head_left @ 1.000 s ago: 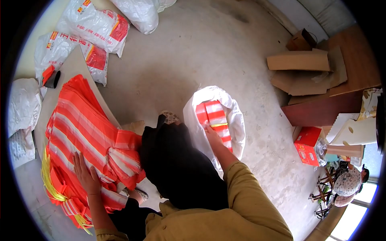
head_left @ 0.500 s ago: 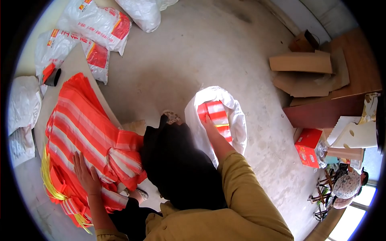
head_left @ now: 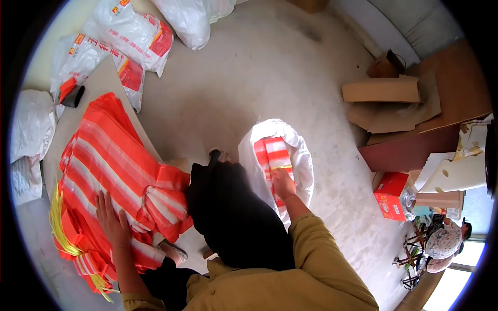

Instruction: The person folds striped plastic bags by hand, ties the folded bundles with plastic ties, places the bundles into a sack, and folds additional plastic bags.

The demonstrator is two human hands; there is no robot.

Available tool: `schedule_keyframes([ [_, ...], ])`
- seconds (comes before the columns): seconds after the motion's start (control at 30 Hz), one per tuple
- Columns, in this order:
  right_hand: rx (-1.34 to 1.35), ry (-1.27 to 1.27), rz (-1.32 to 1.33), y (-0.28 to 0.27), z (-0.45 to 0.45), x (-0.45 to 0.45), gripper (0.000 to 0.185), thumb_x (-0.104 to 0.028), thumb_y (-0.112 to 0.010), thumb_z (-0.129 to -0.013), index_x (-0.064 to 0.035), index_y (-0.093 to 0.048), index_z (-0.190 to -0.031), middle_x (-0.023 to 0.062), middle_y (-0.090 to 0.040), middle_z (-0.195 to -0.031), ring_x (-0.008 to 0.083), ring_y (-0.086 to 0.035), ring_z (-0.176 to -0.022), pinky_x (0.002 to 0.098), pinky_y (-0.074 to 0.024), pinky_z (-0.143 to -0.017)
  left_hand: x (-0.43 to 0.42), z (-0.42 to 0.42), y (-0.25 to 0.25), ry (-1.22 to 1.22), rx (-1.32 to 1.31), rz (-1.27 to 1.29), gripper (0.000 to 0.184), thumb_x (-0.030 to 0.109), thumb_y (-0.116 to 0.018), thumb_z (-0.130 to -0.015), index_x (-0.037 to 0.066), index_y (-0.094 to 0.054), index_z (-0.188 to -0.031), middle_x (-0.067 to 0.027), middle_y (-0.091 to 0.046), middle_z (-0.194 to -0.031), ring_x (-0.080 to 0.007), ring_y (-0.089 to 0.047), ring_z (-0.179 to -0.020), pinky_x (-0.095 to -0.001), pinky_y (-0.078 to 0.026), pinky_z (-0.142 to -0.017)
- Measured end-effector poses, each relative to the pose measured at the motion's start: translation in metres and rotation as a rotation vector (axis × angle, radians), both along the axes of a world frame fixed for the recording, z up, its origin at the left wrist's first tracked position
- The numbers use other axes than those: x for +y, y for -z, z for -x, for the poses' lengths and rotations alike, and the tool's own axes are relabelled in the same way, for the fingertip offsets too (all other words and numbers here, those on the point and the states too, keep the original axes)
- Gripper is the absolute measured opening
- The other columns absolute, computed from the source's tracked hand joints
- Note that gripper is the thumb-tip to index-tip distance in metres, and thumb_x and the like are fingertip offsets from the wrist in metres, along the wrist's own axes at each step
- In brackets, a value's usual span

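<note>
A pile of red-and-white striped plastic bags (head_left: 111,155) lies spread on the table (head_left: 98,85) at the left, with yellow ties (head_left: 61,223) along its near left edge. My left hand (head_left: 113,223) rests flat on the pile, fingers stretched out. Inside an open white sack (head_left: 305,155) on the floor are folded red-and-white bundles (head_left: 272,150) with a yellow band. My right hand (head_left: 282,184) reaches into that sack and lies against the bundles. Its fingertips are partly hidden, so its grip is unclear.
Filled white sacks with red print (head_left: 129,36) lie at the upper left. Cardboard boxes (head_left: 381,90) and a red box (head_left: 391,194) stand at the right. Another person (head_left: 445,241) sits at the far lower right. My black-clothed leg (head_left: 228,212) is between table and sack.
My right hand has moved down along the bundles, towards the near end of the sack. My left hand stays on the pile. The camera view has shifted slightly.
</note>
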State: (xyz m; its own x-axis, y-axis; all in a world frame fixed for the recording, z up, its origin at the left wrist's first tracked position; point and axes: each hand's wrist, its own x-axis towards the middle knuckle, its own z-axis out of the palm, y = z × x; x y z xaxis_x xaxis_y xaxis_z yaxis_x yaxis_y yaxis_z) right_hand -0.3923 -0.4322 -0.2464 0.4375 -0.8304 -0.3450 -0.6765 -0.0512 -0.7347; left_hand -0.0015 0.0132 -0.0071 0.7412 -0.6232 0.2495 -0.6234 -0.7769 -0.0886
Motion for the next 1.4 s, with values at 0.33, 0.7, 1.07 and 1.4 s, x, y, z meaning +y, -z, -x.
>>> schedule_keyframes([
  [0.33, -0.232, -0.202, 0.502, -0.069, -0.101, -0.047, 0.03, -0.013, -0.067, -0.092, -0.0114, -0.073, -0.121, 0.0166, -0.073, -0.106, 0.0307, -0.07, -0.085, 0.0413, -0.0571, -0.083, -0.01, 0.007, -0.02, -0.035, 0.188, 0.12, 0.067, 0.028, -0.066, -0.094, 0.009, -0.048, -0.156, -0.0234, -0.041, -0.163, -0.0402, -0.036, -0.153, -0.0546, -0.029, -0.124],
  [0.7, -0.451, -1.091, 0.199, -0.346, -0.335, 0.147, 0.026, -0.009, -0.067, -0.098, -0.0056, -0.07, -0.124, 0.0109, -0.072, -0.117, 0.0226, -0.068, -0.106, 0.0358, -0.0547, -0.094, 0.051, -0.019, -0.041, -0.191, 0.205, 0.461, 0.062, 0.024, -0.07, -0.094, 0.006, -0.053, -0.151, -0.0209, -0.044, -0.162, -0.0435, -0.033, -0.153, -0.053, -0.029, -0.124],
  [1.07, -0.549, -1.357, 0.76, -0.291, -0.386, 0.207, 0.03, -0.012, -0.074, -0.087, -0.0024, -0.069, -0.115, 0.0148, -0.066, -0.129, 0.0367, -0.058, -0.126, 0.0469, -0.0478, -0.106, 0.05, -0.025, -0.055, -0.267, 0.401, 0.335, 0.073, 0.03, -0.075, -0.091, 0.014, -0.047, -0.157, -0.0235, -0.023, -0.171, -0.0453, -0.021, -0.158, -0.0541, -0.023, -0.127],
  [1.4, -0.424, -1.106, 0.743, -0.294, -0.394, 0.179, 0.042, -0.013, -0.077, -0.085, -0.0023, -0.069, -0.125, 0.0193, -0.057, -0.146, 0.0402, -0.054, -0.133, 0.0489, -0.0445, -0.112, 0.05, -0.026, -0.063, -0.316, 0.398, 0.296, 0.075, 0.03, -0.074, -0.091, 0.01, -0.045, -0.158, -0.0236, -0.025, -0.17, -0.0409, -0.024, -0.158, -0.0532, -0.024, -0.126],
])
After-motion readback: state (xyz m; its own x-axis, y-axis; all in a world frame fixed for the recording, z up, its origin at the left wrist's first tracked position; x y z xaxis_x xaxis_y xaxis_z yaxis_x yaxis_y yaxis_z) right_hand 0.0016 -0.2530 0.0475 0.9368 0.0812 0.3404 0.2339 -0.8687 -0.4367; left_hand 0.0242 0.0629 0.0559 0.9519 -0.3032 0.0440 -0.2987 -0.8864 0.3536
